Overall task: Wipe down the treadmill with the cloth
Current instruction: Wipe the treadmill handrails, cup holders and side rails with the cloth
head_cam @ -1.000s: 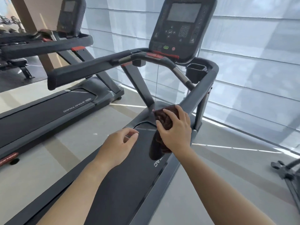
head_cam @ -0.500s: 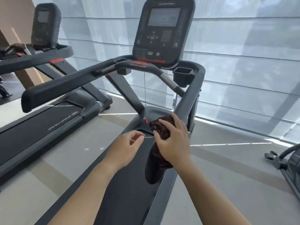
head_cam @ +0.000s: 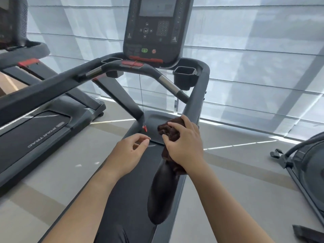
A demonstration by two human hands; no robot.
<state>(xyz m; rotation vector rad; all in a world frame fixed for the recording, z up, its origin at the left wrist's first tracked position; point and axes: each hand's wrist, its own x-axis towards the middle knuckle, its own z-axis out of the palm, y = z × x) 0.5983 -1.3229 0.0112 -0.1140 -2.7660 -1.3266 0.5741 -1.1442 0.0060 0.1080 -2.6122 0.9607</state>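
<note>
Pale window blinds (head_cam: 245, 58) back two treadmills: one treadmill (head_cam: 152, 37) at centre frame, a second treadmill (head_cam: 43, 130) at left. Right hand (head_cam: 185, 146) presses one dark cloth (head_cam: 169, 133) onto the right handrail (head_cam: 196, 102); left hand (head_cam: 128, 154) hovers empty, fingers loosely curled.

The cloth (head_cam: 172, 133) is dark brown. The treadmill (head_cam: 196, 95) is dark grey with a black belt (head_cam: 133, 199), a red strip (head_cam: 132, 63) on its handlebar, a red safety clip (head_cam: 145, 128), and green (head_cam: 144, 50) and red buttons (head_cam: 153, 51).
</note>
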